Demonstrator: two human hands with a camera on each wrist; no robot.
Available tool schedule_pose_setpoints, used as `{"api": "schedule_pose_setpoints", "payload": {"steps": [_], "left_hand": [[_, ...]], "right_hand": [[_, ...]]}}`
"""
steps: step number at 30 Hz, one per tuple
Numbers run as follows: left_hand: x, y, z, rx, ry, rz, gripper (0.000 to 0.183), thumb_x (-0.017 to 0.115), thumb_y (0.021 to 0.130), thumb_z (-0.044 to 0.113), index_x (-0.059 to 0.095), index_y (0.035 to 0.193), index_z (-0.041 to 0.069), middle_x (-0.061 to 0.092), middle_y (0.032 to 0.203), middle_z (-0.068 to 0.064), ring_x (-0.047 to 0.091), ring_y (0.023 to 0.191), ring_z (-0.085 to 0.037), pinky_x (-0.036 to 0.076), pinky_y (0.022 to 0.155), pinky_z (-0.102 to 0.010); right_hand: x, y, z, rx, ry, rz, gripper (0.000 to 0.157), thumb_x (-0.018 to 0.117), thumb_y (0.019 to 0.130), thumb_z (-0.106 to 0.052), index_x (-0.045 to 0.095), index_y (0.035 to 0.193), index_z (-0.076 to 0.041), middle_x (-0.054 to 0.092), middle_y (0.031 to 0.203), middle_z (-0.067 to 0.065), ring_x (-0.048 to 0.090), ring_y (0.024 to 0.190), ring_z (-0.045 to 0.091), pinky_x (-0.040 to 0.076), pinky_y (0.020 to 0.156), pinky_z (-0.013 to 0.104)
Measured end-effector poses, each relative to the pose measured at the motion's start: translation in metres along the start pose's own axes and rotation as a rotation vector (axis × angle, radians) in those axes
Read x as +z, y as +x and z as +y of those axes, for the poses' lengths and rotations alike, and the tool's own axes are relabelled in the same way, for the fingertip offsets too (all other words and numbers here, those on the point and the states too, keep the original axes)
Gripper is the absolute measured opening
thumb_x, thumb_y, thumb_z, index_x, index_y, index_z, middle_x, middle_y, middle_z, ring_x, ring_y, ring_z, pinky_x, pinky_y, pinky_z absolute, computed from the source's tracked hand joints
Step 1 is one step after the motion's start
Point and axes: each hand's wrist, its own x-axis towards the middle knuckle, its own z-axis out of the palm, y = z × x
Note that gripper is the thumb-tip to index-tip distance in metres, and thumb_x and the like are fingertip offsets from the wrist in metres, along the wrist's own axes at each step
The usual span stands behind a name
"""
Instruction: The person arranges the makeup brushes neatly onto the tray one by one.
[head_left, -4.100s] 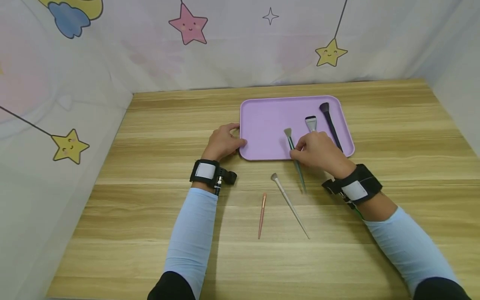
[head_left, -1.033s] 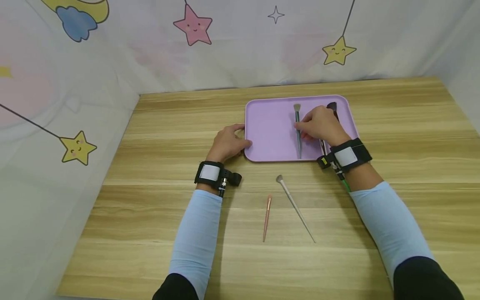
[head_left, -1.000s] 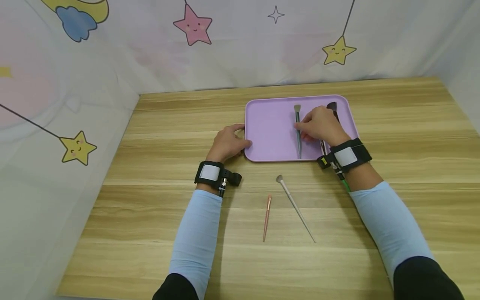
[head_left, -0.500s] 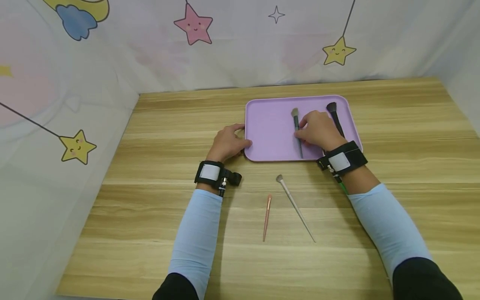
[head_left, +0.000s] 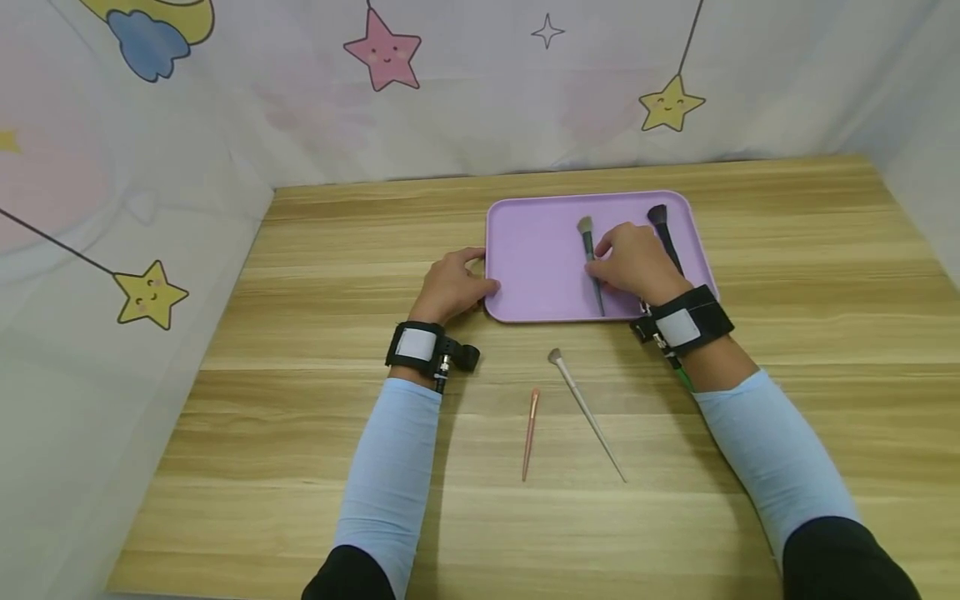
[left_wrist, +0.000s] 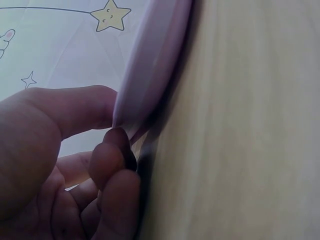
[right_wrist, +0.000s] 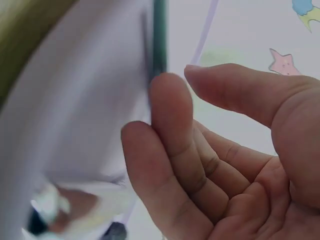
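On the lilac tray (head_left: pixel 532 258) lies a makeup brush with a green handle (head_left: pixel 587 242), its bristles toward the back. My right hand (head_left: pixel 637 262) is over the tray beside it; in the right wrist view the fingertips (right_wrist: pixel 170 95) are against or very near the green handle (right_wrist: pixel 159 37), and the thumb stands apart from it. My left hand (head_left: pixel 450 287) holds the tray's left edge, thumb on the rim and other fingers at its side and underside, as the left wrist view shows at the tray's rim (left_wrist: pixel 145 65). A black makeup brush (head_left: pixel 663 233) lies at the tray's right.
On the wooden table (head_left: pixel 300 400), in front of the tray, lie a thin pink-copper brush (head_left: pixel 530 433) and a longer white-handled brush (head_left: pixel 588 417). Behind the table hangs a white curtain (head_left: pixel 480 100) with stars.
The green brush, earlier held across the tray's front rim, has come to lie inside the tray. Lately it shifted slightly frontward and tilted with my right hand. My left hand kept its hold.
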Motion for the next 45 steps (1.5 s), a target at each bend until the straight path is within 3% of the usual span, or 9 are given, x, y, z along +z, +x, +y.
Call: {"api": "schedule_pose_setpoints", "payload": {"steps": [8,17,32,45], "left_hand": [[0.0,0.0,-0.003,-0.012,0.004,0.003,0.063,0.069,0.076,0.031,0.048,0.135,0.02,0.064,0.071,-0.003,0.059,0.054,-0.016,0.046,0.049,-0.03],[-0.002,0.0,-0.004,-0.02,0.011,0.003,0.063,0.069,0.077,0.031,0.048,0.135,0.021,0.064,0.07,-0.003,0.058,0.054,-0.016,0.044,0.049,-0.03],[0.0,0.0,0.001,-0.013,-0.008,-0.01,0.063,0.069,0.076,0.03,0.047,0.135,0.021,0.064,0.068,-0.003,0.058,0.054,-0.016,0.044,0.049,-0.03],[0.001,0.002,-0.002,-0.007,-0.005,-0.002,0.063,0.069,0.075,0.031,0.048,0.134,0.02,0.064,0.069,-0.002,0.059,0.055,-0.015,0.045,0.05,-0.031]], "right_hand": [[-0.005,-0.01,-0.011,-0.029,-0.012,-0.01,0.036,0.069,0.08,-0.029,0.065,0.102,-0.001,0.065,0.064,0.006,0.059,0.053,0.015,0.043,0.051,0.035],[-0.006,-0.019,-0.015,-0.07,-0.023,0.015,0.034,0.069,0.08,-0.031,0.067,0.097,-0.002,0.066,0.085,0.013,0.057,0.068,0.022,0.047,0.056,0.038],[-0.009,-0.03,-0.02,-0.121,0.0,-0.02,0.034,0.068,0.08,-0.033,0.067,0.097,-0.004,0.066,0.086,0.011,0.058,0.076,0.021,0.048,0.065,0.04],[-0.007,-0.036,-0.025,-0.178,-0.021,-0.018,0.031,0.071,0.079,-0.033,0.069,0.092,-0.005,0.066,0.081,0.009,0.058,0.07,0.018,0.05,0.061,0.039]]}}
